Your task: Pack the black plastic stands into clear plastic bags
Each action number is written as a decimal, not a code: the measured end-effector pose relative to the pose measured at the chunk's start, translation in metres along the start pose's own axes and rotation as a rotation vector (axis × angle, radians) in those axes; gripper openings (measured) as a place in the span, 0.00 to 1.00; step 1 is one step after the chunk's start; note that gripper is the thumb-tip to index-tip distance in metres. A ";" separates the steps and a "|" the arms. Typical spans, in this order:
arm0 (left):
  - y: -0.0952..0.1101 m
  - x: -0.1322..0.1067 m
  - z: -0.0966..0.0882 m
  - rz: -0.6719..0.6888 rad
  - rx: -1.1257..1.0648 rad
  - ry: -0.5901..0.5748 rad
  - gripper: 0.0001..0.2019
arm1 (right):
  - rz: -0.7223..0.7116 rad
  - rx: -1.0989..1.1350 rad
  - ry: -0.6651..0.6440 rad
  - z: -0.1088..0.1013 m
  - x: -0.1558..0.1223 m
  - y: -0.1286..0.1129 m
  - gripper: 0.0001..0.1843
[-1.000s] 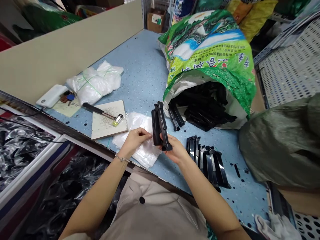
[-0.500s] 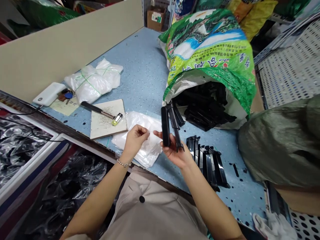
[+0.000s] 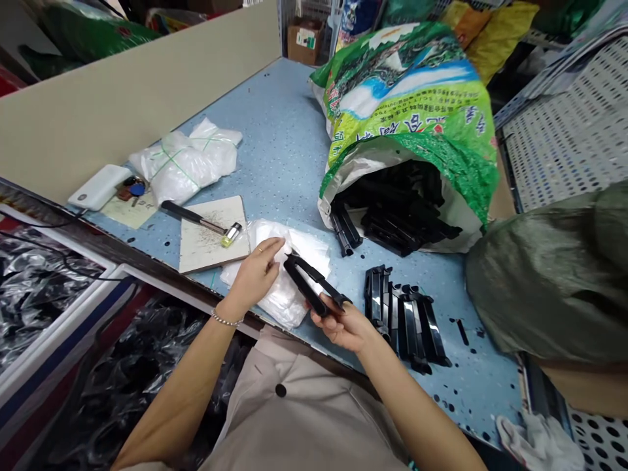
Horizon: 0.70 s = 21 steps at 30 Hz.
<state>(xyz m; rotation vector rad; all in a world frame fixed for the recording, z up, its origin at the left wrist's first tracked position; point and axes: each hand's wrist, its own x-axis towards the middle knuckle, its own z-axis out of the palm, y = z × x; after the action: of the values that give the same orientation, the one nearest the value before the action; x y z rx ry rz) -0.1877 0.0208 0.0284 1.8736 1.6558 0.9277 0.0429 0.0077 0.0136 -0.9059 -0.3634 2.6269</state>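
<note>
My right hand [image 3: 346, 325] grips a long black plastic part [image 3: 314, 288] by its near end, the part slanting up to the left over a pile of clear plastic bags [image 3: 289, 275]. My left hand [image 3: 255, 271] lies on that pile with its fingers stretched out, fingertips near the part's far tip. Just right of my right hand, several matching black parts [image 3: 407, 314] lie in a row on the blue table [image 3: 275, 144]. Behind them a green printed sack [image 3: 407, 118] lies on its side, spilling more black parts [image 3: 392, 209].
A hammer [image 3: 199, 221] rests on a pale board [image 3: 209, 239] left of the bags. Tied white bag bundles [image 3: 184, 163], a white power bank [image 3: 98, 186] and keys [image 3: 131, 190] sit farther left. A grey-green sack [image 3: 554, 281] fills the right side. A beige wall [image 3: 122, 98] borders the table's left.
My right hand swung the black part from upright down to a slant over the bags. My left hand opened from a pinch and spread onto the bag pile.
</note>
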 end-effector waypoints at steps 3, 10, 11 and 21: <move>0.016 -0.017 0.003 0.159 0.035 -0.050 0.27 | -0.033 -0.006 0.018 0.001 0.013 0.000 0.18; 0.055 -0.055 0.012 0.326 -0.074 -0.310 0.33 | -0.560 -0.827 0.508 0.023 0.016 0.011 0.07; 0.059 -0.058 0.010 0.317 -0.066 -0.314 0.32 | -0.595 -0.927 0.515 0.027 0.011 0.015 0.05; -0.008 -0.143 -0.129 -0.475 0.226 -0.388 0.16 | -0.652 -1.981 0.535 -0.016 -0.066 -0.054 0.28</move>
<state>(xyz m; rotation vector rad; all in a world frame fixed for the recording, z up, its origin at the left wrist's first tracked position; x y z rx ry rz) -0.2952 -0.1301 0.0826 1.5512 1.8825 0.1778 0.1140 0.0329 0.0563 -1.3504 -2.5384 0.6521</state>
